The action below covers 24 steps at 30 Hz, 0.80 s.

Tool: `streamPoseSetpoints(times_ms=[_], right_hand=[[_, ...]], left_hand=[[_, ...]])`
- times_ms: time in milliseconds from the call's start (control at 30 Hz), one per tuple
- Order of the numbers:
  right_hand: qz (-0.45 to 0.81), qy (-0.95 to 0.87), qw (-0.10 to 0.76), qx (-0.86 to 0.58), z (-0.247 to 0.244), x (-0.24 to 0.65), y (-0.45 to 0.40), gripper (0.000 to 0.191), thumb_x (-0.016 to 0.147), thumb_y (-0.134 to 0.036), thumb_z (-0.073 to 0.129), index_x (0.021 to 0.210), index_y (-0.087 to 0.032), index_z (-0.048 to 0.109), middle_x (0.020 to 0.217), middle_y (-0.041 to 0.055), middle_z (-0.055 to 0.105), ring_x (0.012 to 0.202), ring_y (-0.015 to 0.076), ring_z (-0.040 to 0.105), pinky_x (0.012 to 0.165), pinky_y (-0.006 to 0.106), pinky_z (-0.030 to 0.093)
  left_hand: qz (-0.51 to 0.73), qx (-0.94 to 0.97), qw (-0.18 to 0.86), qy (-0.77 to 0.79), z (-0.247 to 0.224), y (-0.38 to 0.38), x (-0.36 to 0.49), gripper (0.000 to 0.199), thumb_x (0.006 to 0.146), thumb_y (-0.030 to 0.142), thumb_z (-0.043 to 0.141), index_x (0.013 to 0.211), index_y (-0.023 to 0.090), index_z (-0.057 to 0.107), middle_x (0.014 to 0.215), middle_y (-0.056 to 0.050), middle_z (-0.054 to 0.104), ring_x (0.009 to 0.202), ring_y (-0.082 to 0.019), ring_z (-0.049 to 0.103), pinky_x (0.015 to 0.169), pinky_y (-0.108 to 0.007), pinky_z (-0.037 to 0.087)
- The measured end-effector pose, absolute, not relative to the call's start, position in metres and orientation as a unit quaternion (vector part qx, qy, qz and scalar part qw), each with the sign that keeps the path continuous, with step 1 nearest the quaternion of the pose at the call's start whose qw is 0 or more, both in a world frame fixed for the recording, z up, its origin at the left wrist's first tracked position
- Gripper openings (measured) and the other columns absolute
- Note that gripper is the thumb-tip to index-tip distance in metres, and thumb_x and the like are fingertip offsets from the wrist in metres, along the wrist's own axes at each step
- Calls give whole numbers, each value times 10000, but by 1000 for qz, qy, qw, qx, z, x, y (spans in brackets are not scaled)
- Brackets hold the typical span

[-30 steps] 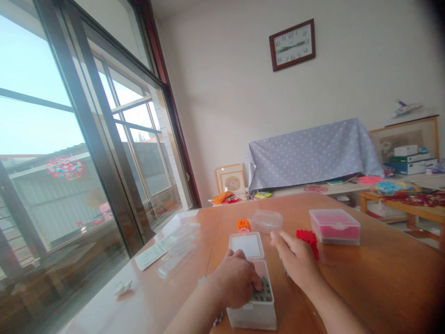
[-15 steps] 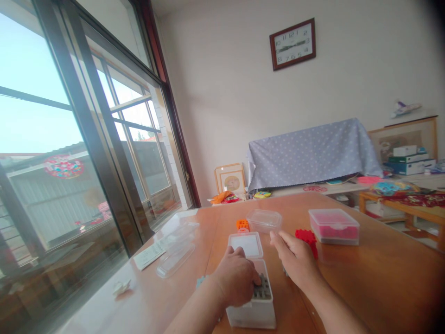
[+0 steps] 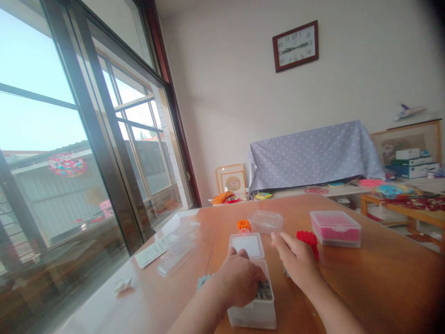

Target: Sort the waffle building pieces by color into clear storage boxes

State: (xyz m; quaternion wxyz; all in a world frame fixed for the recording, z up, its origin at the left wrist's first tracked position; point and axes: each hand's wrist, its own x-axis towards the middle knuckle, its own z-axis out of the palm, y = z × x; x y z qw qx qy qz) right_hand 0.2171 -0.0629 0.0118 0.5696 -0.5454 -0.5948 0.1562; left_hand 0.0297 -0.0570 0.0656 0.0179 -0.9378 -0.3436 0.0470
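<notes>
My left hand (image 3: 241, 278) reaches over the rim of a clear plastic box (image 3: 252, 316), fingers curled down among grey toy pieces (image 3: 264, 291). What its fingertips pinch, if anything, is hidden. The box's hinged lid (image 3: 246, 246) is folded back, away from me. To the right, my right hand (image 3: 297, 260) is closed above the table, seen from its back. A small greyish edge shows under it, too covered to name. Just beyond that hand stands a red toy block piece (image 3: 308, 241). A light-blue piece (image 3: 204, 280) is partly hidden behind my left forearm.
An orange block cube (image 3: 244, 225) and an upturned-looking clear container (image 3: 266, 221) lie farther back. At right is a lidded box with pink contents (image 3: 335, 229). Left are clear lids (image 3: 177, 259), a paper sheet (image 3: 151, 253) and a small white scrap (image 3: 123, 285). A window runs along the left.
My left hand's fingers have shifted slightly to the right inside the box. The right hand stays nearly in place. The whole view has moved a little.
</notes>
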Motion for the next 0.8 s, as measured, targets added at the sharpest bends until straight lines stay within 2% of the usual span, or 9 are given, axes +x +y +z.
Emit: streamPoseSetpoints(times_ms=[100, 267, 433, 567, 800], right_hand=[[161, -597, 567, -545, 11, 217, -62, 497, 988, -578, 413, 729, -198, 601, 541, -68, 363, 519, 132, 425, 514, 259, 275], [157, -598, 565, -546, 12, 218, -64, 498, 994, -581, 402, 738, -199, 595, 558, -68, 348, 537, 136, 424, 528, 264, 282], [161, -594, 560, -554, 4, 219, -59, 508, 986, -612, 405, 749, -205, 595, 556, -72, 333, 523, 130, 408, 521, 264, 282], [165, -599, 556, -552, -3, 220, -55, 510, 975, -633, 415, 756, -210, 597, 553, -74, 317, 513, 130, 404, 503, 258, 288], [164, -600, 539, -567, 2, 219, -60, 495, 971, -622, 412, 770, -213, 606, 549, -59, 387, 522, 141, 438, 497, 251, 325]], left_hand=[[28, -937, 12, -349, 71, -59, 25, 244, 806, 187, 561, 911, 294, 754, 774, -43, 724, 960, -275, 588, 898, -442, 400], [-72, -914, -55, -395, 91, -61, -4, 327, 839, 163, 523, 1044, 302, 738, 980, -20, 757, 1027, -247, 607, 908, -381, 441], [-148, -876, -94, -450, 96, -56, -56, 329, 816, 143, 537, 1063, 270, 714, 1044, -8, 739, 996, -205, 634, 876, -314, 490], [-127, -853, -131, -489, 95, -58, -88, 352, 790, 204, 615, 1134, 234, 684, 1132, -42, 711, 1019, -215, 643, 908, -328, 510], [-62, -855, -144, -495, 93, -71, -103, 603, 666, 334, 803, 1240, 252, 636, 1218, -70, 667, 1125, -283, 608, 942, -363, 506]])
